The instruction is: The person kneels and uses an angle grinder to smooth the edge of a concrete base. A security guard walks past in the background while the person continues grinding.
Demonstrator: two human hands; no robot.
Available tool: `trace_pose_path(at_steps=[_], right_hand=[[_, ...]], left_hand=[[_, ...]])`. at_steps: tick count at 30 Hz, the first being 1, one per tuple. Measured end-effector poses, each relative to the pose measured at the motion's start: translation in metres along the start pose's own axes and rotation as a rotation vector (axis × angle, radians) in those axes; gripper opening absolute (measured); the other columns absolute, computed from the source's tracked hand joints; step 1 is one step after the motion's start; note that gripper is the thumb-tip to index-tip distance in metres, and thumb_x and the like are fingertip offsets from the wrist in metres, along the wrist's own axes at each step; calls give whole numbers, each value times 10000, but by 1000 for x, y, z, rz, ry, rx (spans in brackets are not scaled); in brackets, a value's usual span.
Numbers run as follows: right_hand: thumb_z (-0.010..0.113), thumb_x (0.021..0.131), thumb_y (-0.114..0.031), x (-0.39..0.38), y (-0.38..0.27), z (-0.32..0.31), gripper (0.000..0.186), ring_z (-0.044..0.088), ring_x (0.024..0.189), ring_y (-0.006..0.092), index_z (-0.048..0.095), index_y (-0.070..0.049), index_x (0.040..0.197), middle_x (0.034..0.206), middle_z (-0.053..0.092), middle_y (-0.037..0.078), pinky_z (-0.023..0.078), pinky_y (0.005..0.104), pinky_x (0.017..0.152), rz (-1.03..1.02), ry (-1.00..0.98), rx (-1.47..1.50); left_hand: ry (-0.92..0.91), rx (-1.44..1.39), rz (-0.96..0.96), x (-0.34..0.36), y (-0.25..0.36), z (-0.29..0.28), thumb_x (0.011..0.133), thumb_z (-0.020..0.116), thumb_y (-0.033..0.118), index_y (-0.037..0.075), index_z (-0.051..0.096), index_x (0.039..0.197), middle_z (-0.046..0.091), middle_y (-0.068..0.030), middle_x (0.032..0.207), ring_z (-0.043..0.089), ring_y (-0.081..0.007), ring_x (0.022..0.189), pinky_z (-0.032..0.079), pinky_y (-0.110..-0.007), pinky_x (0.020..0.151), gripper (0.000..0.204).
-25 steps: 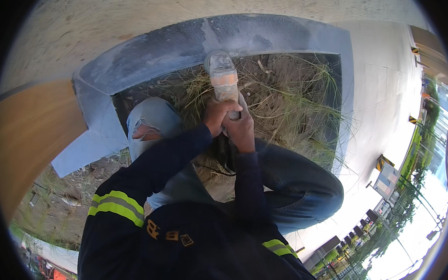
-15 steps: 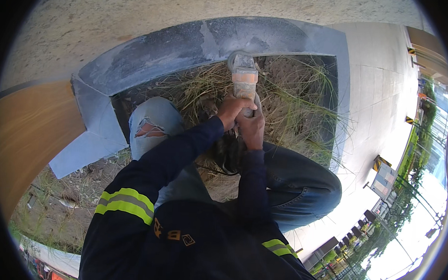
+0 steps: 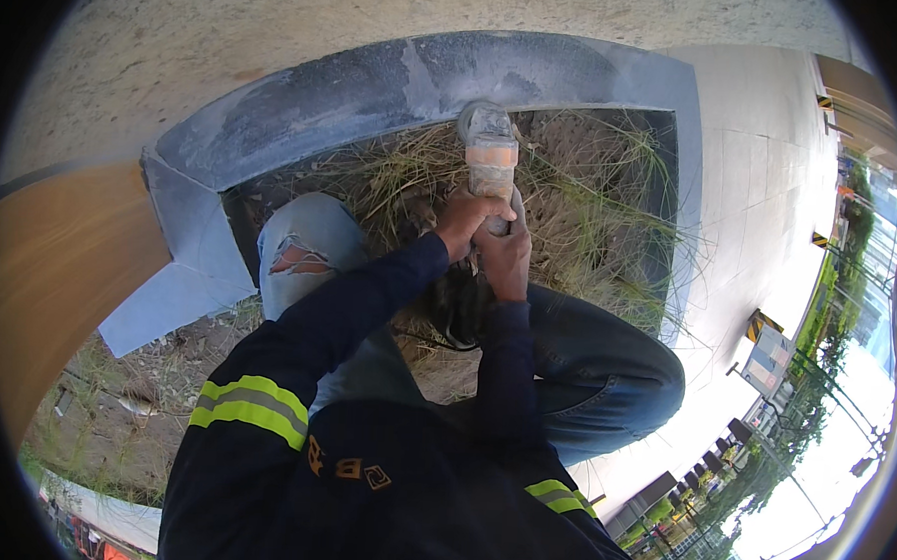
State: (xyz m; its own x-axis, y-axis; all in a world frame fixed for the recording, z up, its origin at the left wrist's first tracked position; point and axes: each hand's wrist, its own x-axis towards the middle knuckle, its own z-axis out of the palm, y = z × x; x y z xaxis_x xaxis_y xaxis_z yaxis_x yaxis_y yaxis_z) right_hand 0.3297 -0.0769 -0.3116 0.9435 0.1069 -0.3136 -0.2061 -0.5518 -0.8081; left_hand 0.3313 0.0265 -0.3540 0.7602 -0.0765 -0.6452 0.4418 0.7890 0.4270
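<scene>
While held at the rear by both hands, visible along most of its length: a dust-coated power tool (image 3: 491, 174), out in front over soil (image 3: 565, 140), with its rounded head (image 3: 481, 119) at the inner edge of a grey kerb (image 3: 377, 89). Long axis almost straight ahead, head leaning a touch to the left; so directly forward of the fingers, roughly in line with the right sleeve (image 3: 504, 383) and at a clear slant to the left sleeve (image 3: 357, 301). Touching the kerb or just apart from its face: cannot tell from above.

Behind the pale orange band (image 3: 491, 156), left hand (image 3: 459, 223) nearer to the head, thumb laid across the top of the casing, other fingers curled round the left side and mostly hidden. Right hand (image 3: 507, 258) just behind, slightly to the right, wrapped round the rear end, undersides hidden.

Around the tool, long dry grass (image 3: 392, 192); below the wrists, something dark (image 3: 457, 305), too shadowed to make out. Farther out, a knee in torn jeans (image 3: 315, 236) to the left, a folded leg (image 3: 605, 372) to the right. Past the kerb, a curved brown panel (image 3: 78, 274) far left and light paving (image 3: 758, 193) well to the right.
</scene>
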Motion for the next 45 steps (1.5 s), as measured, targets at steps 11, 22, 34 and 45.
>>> trace_pose_path(at_steps=[11,22,34,45], right_hand=[[788,770,-283,-18,-8,30,873,702,1158,373,455,-50,1543,1251,698,256,546,417,951,-10,-128,-17],[813,806,-266,-19,-4,25,871,671,1193,233,444,-11,1553,1312,688,188,522,377,998,-33,-145,13],[803,789,-297,-8,6,11,874,707,1155,284,453,-49,1551,1267,698,236,550,401,947,-22,-103,43],[785,829,-211,-19,-8,23,821,663,1206,236,448,-22,1553,1324,684,193,513,379,1010,20,-182,22]], left_hand=[[-26,-99,94,-35,9,-36,798,715,17,11,667,1133,694,-90,1038,698,-200,916,565,-355,821,338],[58,-81,95,-28,-4,-37,704,768,-6,14,637,1148,695,-94,1024,699,-234,907,567,-410,813,464],[39,-63,57,-19,-2,-15,751,750,-3,17,680,1084,702,-80,977,702,-218,877,567,-380,814,341],[53,-121,128,-23,-12,-42,706,785,-10,15,622,1162,692,-109,1043,697,-234,911,571,-400,817,485]])
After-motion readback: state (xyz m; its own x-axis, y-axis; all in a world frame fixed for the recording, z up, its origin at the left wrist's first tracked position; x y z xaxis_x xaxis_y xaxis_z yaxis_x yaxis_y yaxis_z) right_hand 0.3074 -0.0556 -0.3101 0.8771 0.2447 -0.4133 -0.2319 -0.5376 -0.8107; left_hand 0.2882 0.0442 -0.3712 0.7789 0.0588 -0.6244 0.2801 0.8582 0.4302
